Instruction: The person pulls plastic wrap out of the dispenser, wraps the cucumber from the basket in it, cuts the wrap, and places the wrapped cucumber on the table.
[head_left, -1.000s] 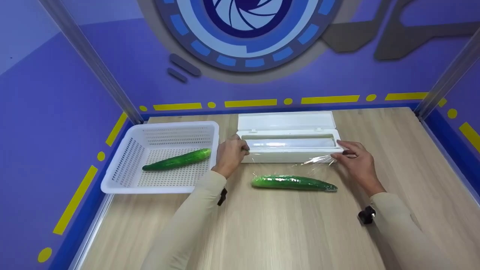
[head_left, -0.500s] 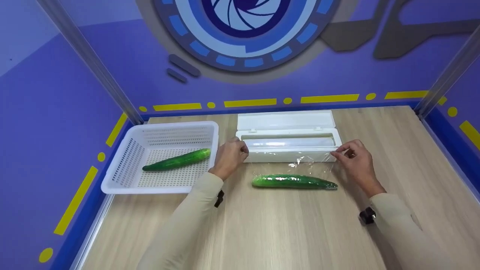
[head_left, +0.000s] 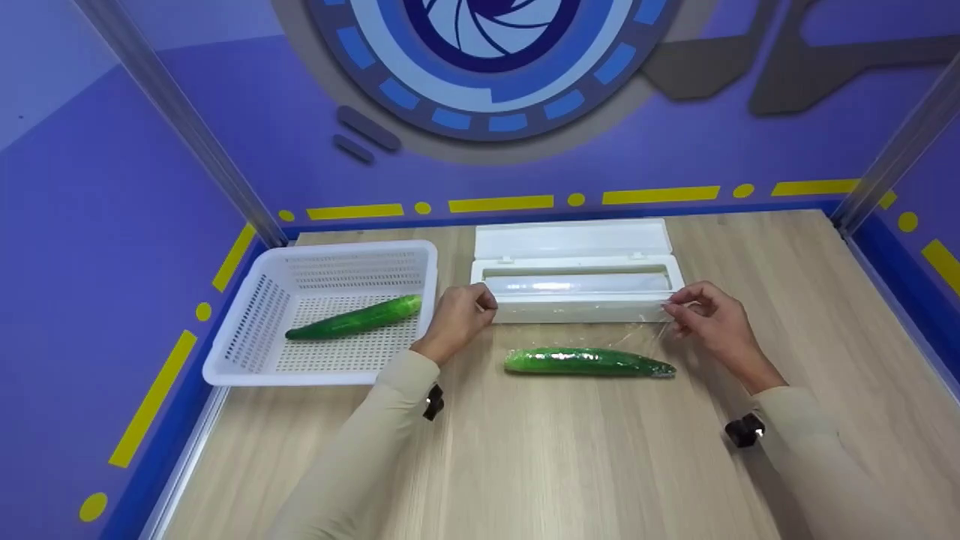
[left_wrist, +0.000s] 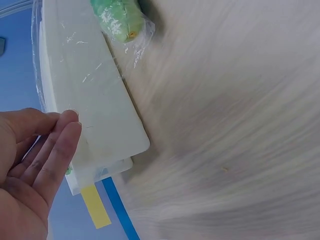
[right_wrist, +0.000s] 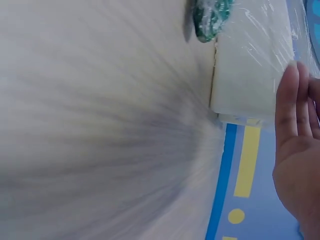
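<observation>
A sheet of clear plastic wrap (head_left: 592, 311) stretches between both hands in front of a white wrap dispenser box (head_left: 540, 312). My left hand (head_left: 459, 315) pinches the sheet near the box's front left corner. At the front right corner, my right hand (head_left: 709, 319) pinches the other side of it between thumb and fingers. A cucumber (head_left: 589, 362) covered in shiny film lies on the table before the box; its tip also shows in the left wrist view, with loose film around it. The roll of wrap (head_left: 577, 284) sits inside the box, whose lid (head_left: 574, 239) stands raised behind.
To the left is a white perforated basket (head_left: 214, 371) with a second, bare cucumber (head_left: 356, 318) inside. Patterned blue wall panels (head_left: 420, 172) rise directly behind the wooden table (head_left: 570, 457) and along its sides.
Wrap between the hands has gone from bunched at the right to spread flatter along the box front. Both hands stay near the box corners, shifting only slightly.
</observation>
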